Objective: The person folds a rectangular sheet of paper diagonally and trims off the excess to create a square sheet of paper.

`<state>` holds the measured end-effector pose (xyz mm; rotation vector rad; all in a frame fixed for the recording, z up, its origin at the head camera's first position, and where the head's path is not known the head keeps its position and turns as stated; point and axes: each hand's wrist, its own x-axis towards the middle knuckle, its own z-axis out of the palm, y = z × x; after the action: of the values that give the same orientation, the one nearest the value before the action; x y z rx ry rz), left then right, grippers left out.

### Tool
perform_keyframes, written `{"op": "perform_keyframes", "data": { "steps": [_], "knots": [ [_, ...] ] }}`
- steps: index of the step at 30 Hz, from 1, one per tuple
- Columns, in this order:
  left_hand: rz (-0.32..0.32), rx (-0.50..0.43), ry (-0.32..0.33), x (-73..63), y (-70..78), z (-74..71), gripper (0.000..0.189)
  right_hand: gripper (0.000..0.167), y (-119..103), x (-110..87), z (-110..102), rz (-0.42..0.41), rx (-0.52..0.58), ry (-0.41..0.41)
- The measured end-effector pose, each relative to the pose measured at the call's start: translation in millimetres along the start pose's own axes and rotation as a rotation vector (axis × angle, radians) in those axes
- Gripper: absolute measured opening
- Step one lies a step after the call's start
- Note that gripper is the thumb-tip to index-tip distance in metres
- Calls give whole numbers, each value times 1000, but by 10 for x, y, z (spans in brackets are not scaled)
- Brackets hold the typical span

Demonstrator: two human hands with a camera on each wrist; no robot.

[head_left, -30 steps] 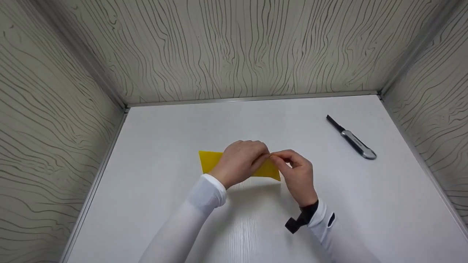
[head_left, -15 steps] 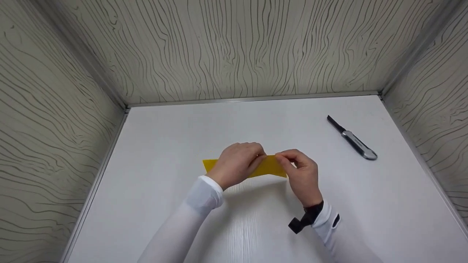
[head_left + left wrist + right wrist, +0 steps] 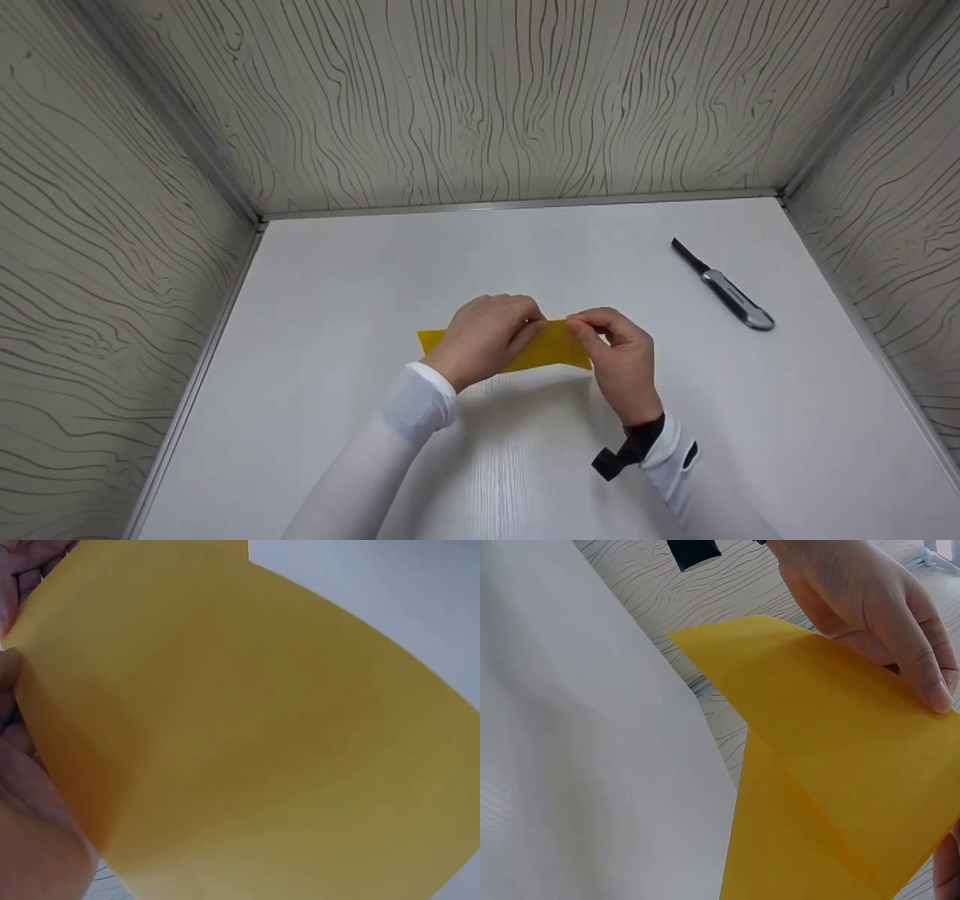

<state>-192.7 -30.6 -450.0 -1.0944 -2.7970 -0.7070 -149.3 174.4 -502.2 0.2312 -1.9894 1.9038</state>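
Note:
A sheet of yellow paper point(image 3: 551, 345) is held up above the white table by both hands. My left hand point(image 3: 487, 334) reaches over it and grips its upper edge, covering much of the sheet in the head view. Thumb and forefinger of my right hand point(image 3: 619, 364) pinch the same edge near the right end. A crease or fold line crosses the paper point(image 3: 817, 720) in the right wrist view, where the left hand point(image 3: 877, 615) also shows with its thumb on the sheet. Yellow paper point(image 3: 247, 712) fills most of the left wrist view, with parts of fingers at the left side.
A utility knife point(image 3: 724, 289) with a dark blade and grey-black handle lies on the white table point(image 3: 337, 277), to the right of the hands. Wood-patterned panels point(image 3: 480, 105) stand around the table's back and sides.
The right hand has moved a little right along the paper's upper edge, away from the left hand, which has shifted slightly left. The sheet's visible left end has become shorter. The knife stays put.

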Motion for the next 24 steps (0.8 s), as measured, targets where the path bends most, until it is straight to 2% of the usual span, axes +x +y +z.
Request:
{"op": "perform_keyframes", "data": {
  "steps": [4,10,15,19,24],
  "knots": [
    [4,-7,5,-7,-2,-11,18,7,-20,0,-13,12,-8,1],
    [-11,3,7,-56,-64,-47,12,8,-13,10,-70,59,-3,46],
    [5,8,-1,-70,-90,-55,13,9,0,10,-90,69,-18,36],
    [-12,-11,-11,-74,-112,-50,14,10,6,15,-108,74,-28,35],
    [-31,-3,-3,-113,-159,-61,11,10,0,34,-152,84,-23,75]
  ]
}}
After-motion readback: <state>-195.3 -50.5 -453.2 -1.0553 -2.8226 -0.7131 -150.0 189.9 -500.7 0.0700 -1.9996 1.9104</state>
